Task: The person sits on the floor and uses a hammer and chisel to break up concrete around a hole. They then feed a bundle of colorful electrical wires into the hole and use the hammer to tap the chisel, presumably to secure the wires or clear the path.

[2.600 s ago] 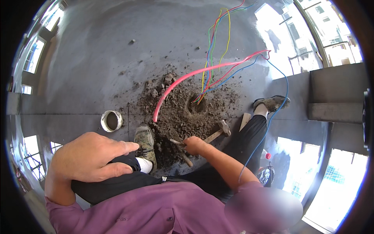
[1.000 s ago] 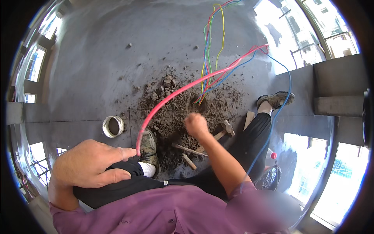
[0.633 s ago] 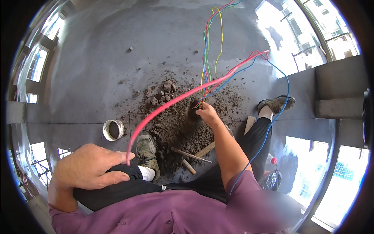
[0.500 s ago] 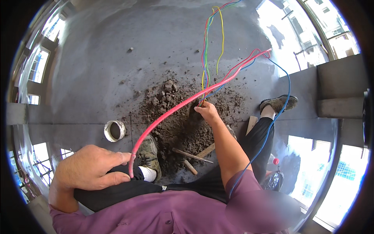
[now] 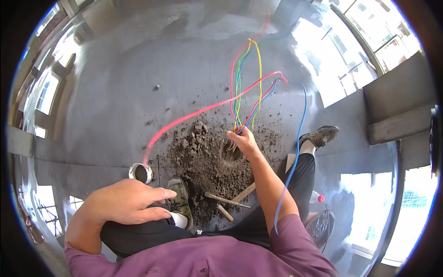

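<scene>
My right hand (image 5: 244,141) grips a bundle of thin electrical wires (image 5: 238,104), red, green, blue and yellow, above a hollow in the loose soil (image 5: 207,154). Short ends of the wires poke out below the fingers. My left hand (image 5: 131,203) hovers over my left thigh, thumb and fingers apart, with nothing in it. A loose red wire (image 5: 194,114) arcs through the air from the upper right. Its free end hangs in front of a white ring-shaped container (image 5: 148,172), apart from my left hand. A loose blue wire (image 5: 295,159) curves down past my right arm.
Between my feet lie a thin tool with a metal tip (image 5: 228,200), a short wooden handle (image 5: 225,213) and a wooden strip (image 5: 245,192). Beside my right leg are a bottle with a red cap (image 5: 320,198) and a dark plastic bag (image 5: 320,228). Clods (image 5: 199,127) rest on the grey floor.
My left hand has let go of the red wire, whose end has swung up and left. Its fingers have spread. The right hand still holds the bundle, slightly lower in the picture.
</scene>
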Tool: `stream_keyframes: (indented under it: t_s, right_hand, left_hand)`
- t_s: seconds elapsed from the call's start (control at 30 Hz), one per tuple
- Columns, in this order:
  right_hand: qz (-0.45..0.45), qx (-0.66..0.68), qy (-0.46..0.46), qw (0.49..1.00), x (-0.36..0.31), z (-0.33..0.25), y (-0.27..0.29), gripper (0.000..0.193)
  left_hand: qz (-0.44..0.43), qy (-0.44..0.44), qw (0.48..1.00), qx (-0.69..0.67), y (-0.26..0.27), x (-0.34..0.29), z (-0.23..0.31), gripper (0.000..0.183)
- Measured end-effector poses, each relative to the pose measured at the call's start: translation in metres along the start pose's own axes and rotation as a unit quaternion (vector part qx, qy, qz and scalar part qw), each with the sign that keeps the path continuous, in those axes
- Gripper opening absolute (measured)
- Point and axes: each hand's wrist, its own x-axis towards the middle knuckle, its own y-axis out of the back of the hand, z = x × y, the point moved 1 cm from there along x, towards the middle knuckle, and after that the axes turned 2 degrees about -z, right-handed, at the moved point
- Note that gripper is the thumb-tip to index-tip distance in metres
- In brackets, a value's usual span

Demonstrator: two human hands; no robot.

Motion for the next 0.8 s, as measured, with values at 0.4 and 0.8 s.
stream_keyframes:
  t_s: [0.4, 0.8]
  right_hand:
    - [-0.031, 0.151, 0.079, 0.985, -0.047, -0.113, 0.017, 0.025]
    - [-0.09, 0.098, 0.09, 0.987, -0.105, -0.117, -0.007, 0.068]
  left_hand:
    - [-0.036, 0.039, 0.999, -0.014, -0.002, 0.005, 0.012, 0.051]
    - [0.438, -0.086, 0.894, 0.048, 0.063, 0.094, -0.029, 0.1]
